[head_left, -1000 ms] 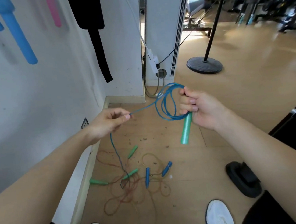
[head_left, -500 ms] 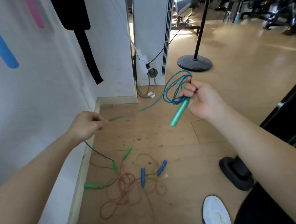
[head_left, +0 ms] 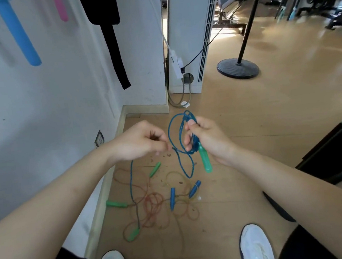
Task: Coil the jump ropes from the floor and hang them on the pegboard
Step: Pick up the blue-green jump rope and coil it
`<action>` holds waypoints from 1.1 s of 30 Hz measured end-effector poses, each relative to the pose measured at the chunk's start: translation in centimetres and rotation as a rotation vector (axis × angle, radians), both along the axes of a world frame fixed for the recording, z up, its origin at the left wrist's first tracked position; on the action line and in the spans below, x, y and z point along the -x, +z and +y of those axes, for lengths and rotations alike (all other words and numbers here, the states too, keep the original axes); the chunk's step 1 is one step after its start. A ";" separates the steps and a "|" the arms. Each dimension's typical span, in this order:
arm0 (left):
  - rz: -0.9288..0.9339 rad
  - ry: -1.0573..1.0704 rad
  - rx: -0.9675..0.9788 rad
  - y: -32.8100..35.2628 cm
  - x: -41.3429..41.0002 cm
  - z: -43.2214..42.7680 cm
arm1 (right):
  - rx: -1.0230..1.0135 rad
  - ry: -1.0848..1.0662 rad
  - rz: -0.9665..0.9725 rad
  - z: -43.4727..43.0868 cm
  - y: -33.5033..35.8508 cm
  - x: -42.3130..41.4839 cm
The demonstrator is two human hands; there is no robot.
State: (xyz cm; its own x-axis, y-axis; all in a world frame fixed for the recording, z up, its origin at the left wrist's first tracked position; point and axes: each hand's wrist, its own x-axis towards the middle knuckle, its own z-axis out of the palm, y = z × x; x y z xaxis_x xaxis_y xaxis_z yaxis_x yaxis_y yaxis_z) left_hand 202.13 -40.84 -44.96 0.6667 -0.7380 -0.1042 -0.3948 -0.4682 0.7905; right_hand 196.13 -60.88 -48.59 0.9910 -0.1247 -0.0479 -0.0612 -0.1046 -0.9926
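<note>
- Your right hand (head_left: 207, 140) is clamped around the gathered loops of the blue jump rope (head_left: 185, 116) and its green handle (head_left: 205, 162), which points down out of your fist.
- Your left hand (head_left: 139, 141) is just beside the coil, its fingers curled to pinch a strand of the same rope; the fingertips are blurred.
- From under your left hand, that strand drops to the wooden floor (head_left: 251, 142).
- Below both hands, a brownish jump rope (head_left: 153, 207) lies tangled on the floor among two blue handles (head_left: 172, 195) and loose green handles (head_left: 116, 204).
</note>
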 end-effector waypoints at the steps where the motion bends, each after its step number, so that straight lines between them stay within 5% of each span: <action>1: -0.004 0.031 0.024 -0.1 0.0 -0.1 | 0.018 0.023 0.011 0.4 -0.2 0.1; 15: -0.122 0.468 0.135 -1.9 -1.7 -0.5 | -0.273 0.199 0.252 2.2 -0.9 1.0; 19: -0.154 0.525 0.103 -2.6 -2.9 0.5 | -0.182 0.270 0.269 1.5 -0.1 1.0; 25: -0.119 0.456 0.134 -3.2 -3.4 0.9 | -0.143 0.301 0.218 -0.1 1.5 0.2; 33: 0.138 0.231 0.087 -3.6 -2.8 2.2 | -0.608 0.039 0.104 -3.4 4.8 -1.3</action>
State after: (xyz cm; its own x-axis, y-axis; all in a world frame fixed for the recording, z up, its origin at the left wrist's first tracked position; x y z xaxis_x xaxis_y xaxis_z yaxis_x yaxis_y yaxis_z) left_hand 204.96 -38.63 -48.56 0.8023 -0.5781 -0.1487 -0.1710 -0.4612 0.8707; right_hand 197.44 -64.32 -43.78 0.9807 -0.0089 -0.1955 -0.1681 0.4736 -0.8646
